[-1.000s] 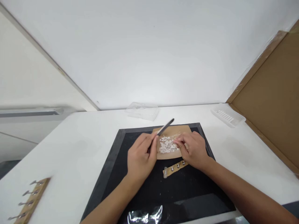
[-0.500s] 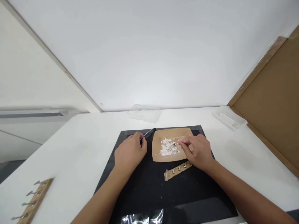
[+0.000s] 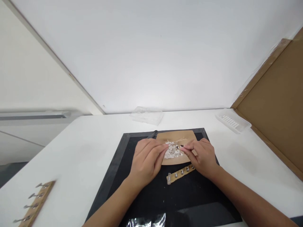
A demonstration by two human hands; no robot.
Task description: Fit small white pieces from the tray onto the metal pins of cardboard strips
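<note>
A shallow brown paper tray (image 3: 178,135) on the black mat holds a heap of small white flakes (image 3: 173,150) and a few thin sticks. My left hand (image 3: 148,157) reaches over the tray's left side, its thumb and fingertips pressed together at the edge of the flakes. Whatever it may pinch is hidden. Opposite it, my right hand (image 3: 201,154) pinches a small dark piece (image 3: 181,146) above the tray's right side. Behind my left hand a slim dark-tipped tool (image 3: 153,134) rests by the tray's left rim, partly covered.
A wooden strip with several metal knobs (image 3: 179,174) lies on the black mat (image 3: 146,192) in front of the tray. A hook rack (image 3: 38,203) is at lower left. Clear plastic packaging (image 3: 146,115) and a clear tray (image 3: 233,120) stand near the wall; cardboard (image 3: 272,104) borders the right.
My left hand has left the slim tool and moved right over the tray, its fingertips now beside the flakes. My right hand has stayed nearly in place, a dark piece now showing at its fingertips.
</note>
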